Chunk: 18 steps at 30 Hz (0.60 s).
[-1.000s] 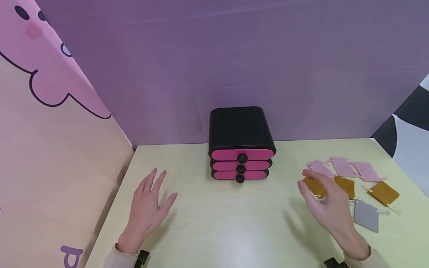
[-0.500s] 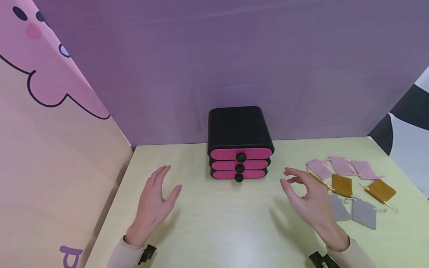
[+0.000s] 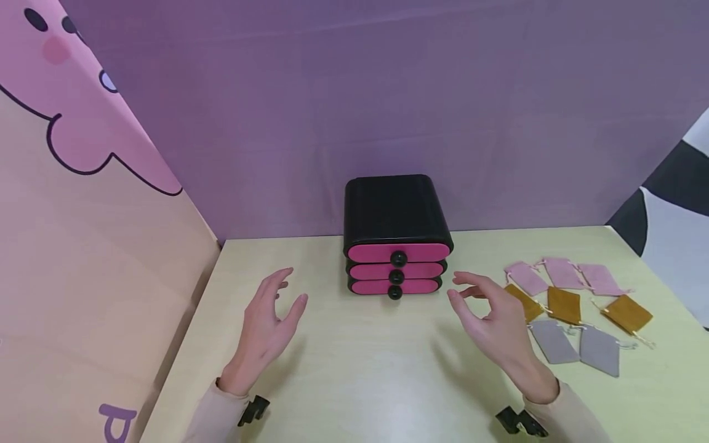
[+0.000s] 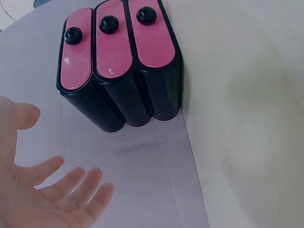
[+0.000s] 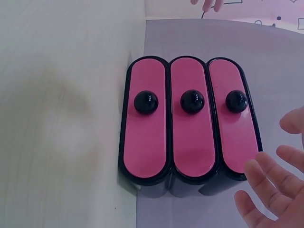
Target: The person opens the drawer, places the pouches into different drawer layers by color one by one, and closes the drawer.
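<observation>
Light: bright, even, soft, from overhead.
Shadows: faint smudges on the table (image 3: 354, 369) under both hands (soft-edged); a darker one beside the drawer box (image 4: 121, 71).
Glare: small highlights on the black knobs (image 5: 192, 101).
Focus: head view sharp; wrist views blur the near fingers (image 5: 266, 185).
Distortion: wide-angle bending at the edges.

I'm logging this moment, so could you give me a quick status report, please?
Left hand open, right hand open, both empty, flanking the drawer box. All three drawers shut. Pouches lie right of it; nothing between hands and box.
</observation>
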Each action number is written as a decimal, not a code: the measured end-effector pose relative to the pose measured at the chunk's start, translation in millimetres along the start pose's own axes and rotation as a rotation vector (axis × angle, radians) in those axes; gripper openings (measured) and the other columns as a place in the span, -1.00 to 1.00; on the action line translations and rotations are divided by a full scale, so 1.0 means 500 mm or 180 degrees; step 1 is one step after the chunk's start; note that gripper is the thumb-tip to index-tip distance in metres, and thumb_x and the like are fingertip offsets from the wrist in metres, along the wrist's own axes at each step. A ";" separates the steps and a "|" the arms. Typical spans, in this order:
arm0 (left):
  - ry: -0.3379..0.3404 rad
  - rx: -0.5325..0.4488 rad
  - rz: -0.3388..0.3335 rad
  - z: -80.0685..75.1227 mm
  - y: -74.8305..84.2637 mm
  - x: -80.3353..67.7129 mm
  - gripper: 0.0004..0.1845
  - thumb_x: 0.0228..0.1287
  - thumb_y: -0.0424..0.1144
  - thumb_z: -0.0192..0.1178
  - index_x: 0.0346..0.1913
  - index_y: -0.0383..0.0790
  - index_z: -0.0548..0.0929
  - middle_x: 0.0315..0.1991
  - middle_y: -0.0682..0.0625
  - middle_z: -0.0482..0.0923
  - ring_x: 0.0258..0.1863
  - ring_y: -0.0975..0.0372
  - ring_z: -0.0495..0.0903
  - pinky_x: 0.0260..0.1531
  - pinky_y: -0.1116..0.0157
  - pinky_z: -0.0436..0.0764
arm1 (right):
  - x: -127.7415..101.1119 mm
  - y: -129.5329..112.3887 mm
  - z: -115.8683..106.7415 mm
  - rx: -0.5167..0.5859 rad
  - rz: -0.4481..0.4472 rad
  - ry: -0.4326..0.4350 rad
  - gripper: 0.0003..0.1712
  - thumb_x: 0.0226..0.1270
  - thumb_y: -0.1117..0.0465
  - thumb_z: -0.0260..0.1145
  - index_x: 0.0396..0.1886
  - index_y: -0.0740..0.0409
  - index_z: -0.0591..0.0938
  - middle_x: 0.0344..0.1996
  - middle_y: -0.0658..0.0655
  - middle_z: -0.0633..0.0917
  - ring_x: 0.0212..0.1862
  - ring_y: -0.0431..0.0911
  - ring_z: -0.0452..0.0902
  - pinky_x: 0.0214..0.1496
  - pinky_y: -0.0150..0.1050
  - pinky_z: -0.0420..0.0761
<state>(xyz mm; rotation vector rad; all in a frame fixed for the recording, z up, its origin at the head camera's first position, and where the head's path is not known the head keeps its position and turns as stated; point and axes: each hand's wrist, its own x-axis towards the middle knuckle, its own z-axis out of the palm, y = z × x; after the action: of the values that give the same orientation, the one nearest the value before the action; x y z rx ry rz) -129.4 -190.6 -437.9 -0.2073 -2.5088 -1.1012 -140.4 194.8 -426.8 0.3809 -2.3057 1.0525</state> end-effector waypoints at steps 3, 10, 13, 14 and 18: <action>-0.0003 -0.0121 -0.0024 0.002 0.004 0.003 -0.44 0.47 -0.12 0.34 0.46 -0.12 0.52 0.38 -0.06 0.58 0.25 0.01 0.65 0.22 -0.06 0.65 | 0.002 -0.005 0.006 0.0007 0.0004 -0.0023 -0.64 0.32 0.32 0.50 0.11 0.13 0.77 -0.08 0.11 0.86 -0.21 0.02 0.74 -0.35 -0.57 0.51; -0.0019 -0.0481 -0.0124 0.010 0.016 0.014 -0.42 0.48 -0.17 0.33 0.49 -0.10 0.49 0.35 -0.04 0.62 0.21 -0.02 0.71 0.22 -0.09 0.67 | 0.011 -0.016 0.023 0.0162 -0.0028 -0.0022 -0.65 0.31 0.33 0.52 0.09 0.13 0.78 -0.11 0.08 0.87 -0.24 -0.23 0.73 -0.41 -0.52 0.53; -0.0031 -0.0586 -0.0147 0.015 0.021 0.020 -0.43 0.48 -0.19 0.33 0.49 -0.10 0.49 0.35 -0.04 0.63 0.19 -0.02 0.71 0.22 -0.10 0.67 | 0.015 -0.021 0.032 0.0222 -0.0050 -0.0062 -0.65 0.33 0.32 0.52 0.10 0.10 0.78 -0.09 0.07 0.87 -0.22 -0.36 0.69 -0.31 -0.56 0.55; -0.0040 -0.0620 -0.0152 0.016 0.023 0.022 -0.43 0.49 -0.19 0.32 0.49 -0.11 0.49 0.35 -0.04 0.63 0.19 -0.04 0.71 0.22 -0.10 0.67 | 0.016 -0.022 0.035 0.0234 -0.0062 -0.0072 -0.65 0.33 0.32 0.52 0.10 0.09 0.78 -0.08 0.06 0.87 -0.22 -0.35 0.69 -0.26 -0.58 0.56; -0.0078 -0.0687 -0.0157 0.023 0.028 0.031 -0.44 0.51 -0.17 0.30 0.50 -0.12 0.48 0.35 -0.05 0.63 0.18 -0.03 0.72 0.22 -0.12 0.67 | 0.023 -0.026 0.046 0.0243 -0.0051 -0.0106 -0.67 0.36 0.30 0.50 0.11 0.08 0.78 -0.08 0.05 0.87 -0.23 -0.33 0.70 -0.30 -0.52 0.56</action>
<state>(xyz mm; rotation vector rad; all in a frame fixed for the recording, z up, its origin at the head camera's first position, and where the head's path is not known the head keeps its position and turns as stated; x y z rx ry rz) -142.9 -173.0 -429.3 -0.2203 -2.4256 -1.3981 -152.4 168.5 -424.3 0.4496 -2.2928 1.1368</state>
